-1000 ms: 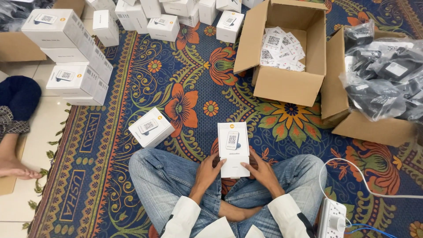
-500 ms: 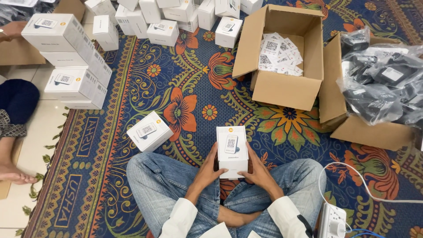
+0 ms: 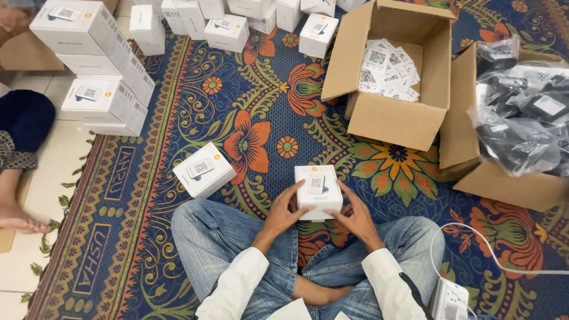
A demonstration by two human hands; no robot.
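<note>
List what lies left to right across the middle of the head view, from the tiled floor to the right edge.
Bare foot → loose white box → left hand → held white box → right hand → white cable → carton of black bags.

Carpet [image 3: 178,178]: dark blue ground, orange and red flowers, cream scrollwork, brown border with lettering at left. Small boxes [image 3: 203,170]: white, grey device picture, orange dot. Cartons [image 3: 397,121] at right: plain brown cardboard. Bags [image 3: 521,112] at far right: black, glossy. Jeans [image 3: 225,237]: faded blue. Sleeves [image 3: 237,290]: white. Cable [image 3: 474,243]: white.
</note>
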